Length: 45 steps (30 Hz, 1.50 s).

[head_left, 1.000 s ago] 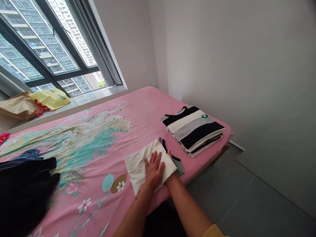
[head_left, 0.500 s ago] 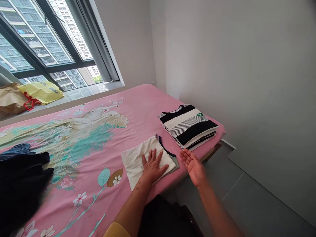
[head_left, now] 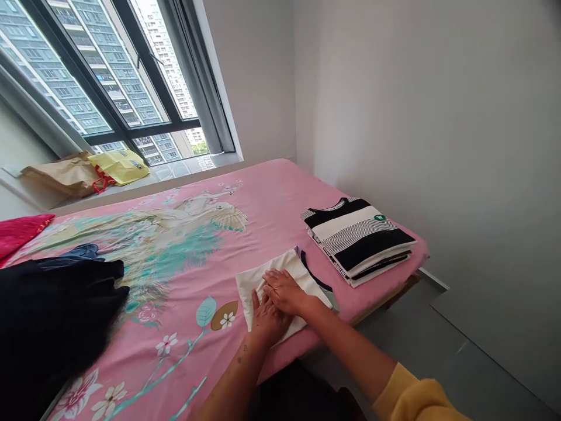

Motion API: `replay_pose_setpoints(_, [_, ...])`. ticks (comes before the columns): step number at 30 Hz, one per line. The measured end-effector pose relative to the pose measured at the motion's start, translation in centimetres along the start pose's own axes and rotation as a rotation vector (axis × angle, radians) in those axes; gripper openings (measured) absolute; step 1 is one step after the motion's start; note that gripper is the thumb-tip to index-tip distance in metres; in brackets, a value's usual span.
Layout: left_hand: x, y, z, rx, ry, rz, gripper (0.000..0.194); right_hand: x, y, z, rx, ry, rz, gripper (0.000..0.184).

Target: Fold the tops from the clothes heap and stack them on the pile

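A cream folded shirt (head_left: 311, 282) with a dark neckband lies near the bed's front edge. My left hand (head_left: 266, 318) rests flat on its lower part, fingers spread. Across the cloth, my right hand (head_left: 283, 289) lies palm down, its fingers stretched out and partly over my left fingers. Neither hand grips the fabric. Just right of the shirt sits a neat stack of folded clothes (head_left: 359, 234), topped by a black and white striped shirt with a green badge.
The pink floral bedsheet (head_left: 184, 304) covers the bed. Dark clothes (head_left: 56, 316) lie heaped at the left, beside a red cloth (head_left: 21, 231). A yellow bag (head_left: 125, 166) and a brown paper bag (head_left: 65, 173) stand on the windowsill. A wall rises beyond the bed's right side.
My right hand has moved left from beside the stack onto the cream shirt. My left hand has slid toward the shirt's near edge. The view has turned left.
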<state>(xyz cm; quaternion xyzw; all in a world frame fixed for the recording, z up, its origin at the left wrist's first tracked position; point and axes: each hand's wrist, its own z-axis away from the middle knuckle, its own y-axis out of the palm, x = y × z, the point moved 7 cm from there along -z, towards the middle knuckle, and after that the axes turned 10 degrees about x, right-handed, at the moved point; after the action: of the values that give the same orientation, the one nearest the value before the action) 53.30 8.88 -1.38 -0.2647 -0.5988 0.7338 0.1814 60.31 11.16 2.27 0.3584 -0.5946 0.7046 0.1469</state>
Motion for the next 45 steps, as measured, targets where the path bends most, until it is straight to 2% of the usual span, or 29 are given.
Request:
replay_pose_setpoints(1, [0.1,0.3,0.0,0.004,-0.005,0.007,0.064,-1.1,0.8,-1.1,0.054,0.041,0.088,0.054])
replay_pose_setpoints(3, [0.2,0.7,-0.2,0.013,-0.007,0.024,0.064,-3.7,1.2,-2.8,0.075,0.112,0.230,0.060])
replay_pose_setpoints(7, [0.4,0.7,-0.3,0.023,-0.005,0.058,0.061,-8.2,-0.3,-4.9,0.033,0.262,0.374,0.064])
replay_pose_setpoints(10, [0.4,0.5,0.2,0.021,-0.015,0.085,0.060,-10.2,-1.5,-5.8,0.046,0.387,0.381,0.066])
replay_pose_setpoints(12, [0.5,0.3,1.0,-0.006,-0.010,0.098,0.059,-10.6,-2.0,-6.2,0.052,0.424,0.382,0.067])
replay_pose_setpoints(14, [0.7,-0.1,2.2,-0.049,-0.020,0.103,0.057,-10.2,-2.3,-6.3,0.032,0.442,0.395,0.066])
replay_pose_setpoints(16, [1.3,-0.3,3.5,-0.086,-0.066,0.109,0.056,-8.6,-2.4,-6.2,-0.034,0.406,0.406,0.064])
replay_pose_setpoints(17, [1.7,-0.2,4.1,-0.093,-0.096,0.116,0.056,-7.3,-2.1,-6.1,-0.067,0.339,0.397,0.062])
replay_pose_setpoints(19, [2.3,0.2,5.0,-0.090,-0.144,0.138,0.059,-3.6,-0.4,-6.0,-0.061,0.086,0.331,0.056])
replay_pose_setpoints(22, [2.4,1.6,5.8,-0.056,-0.164,0.172,0.069,1.9,3.8,-5.1,0.161,-0.329,0.232,0.049])
replay_pose_setpoints(24, [2.3,2.5,6.2,-0.035,-0.180,0.188,0.074,3.5,6.3,-5.0,0.308,-0.416,0.257,0.049])
replay_pose_setpoints(27, [2.1,3.4,6.8,-0.030,-0.182,0.205,0.077,3.0,7.9,-6.9,0.371,-0.309,0.336,0.054])
replay_pose_setpoints(30, [2.0,3.3,7.8,-0.044,-0.164,0.230,0.073,1.4,7.5,-9.9,0.380,-0.124,0.336,0.060])
replay_pose_setpoints(32, [3.1,3.0,8.9,-0.083,-0.267,0.264,0.072,0.7,6.9,-11.4,0.404,-0.043,0.314,0.061])
replay_pose_setpoints(35, [5.6,2.3,10.8,-0.138,-0.527,0.306,0.066,0.1,5.7,-12.8,0.447,0.001,0.294,0.067])
replay_pose_setpoints(38, [6.8,1.7,11.4,-0.091,-0.621,0.333,0.049,-0.3,4.7,-13.4,0.510,0.086,0.285,0.070])
replay_pose_setpoints(42, [6.9,0.6,10.7,-0.017,-0.637,0.374,0.036,-0.2,4.7,-13.9,0.635,0.201,0.267,0.062])
replay_pose_setpoints(45, [6.3,0.4,10.4,-0.043,-0.627,0.479,0.016,0.2,5.1,-13.9,0.714,0.235,0.218,0.044])
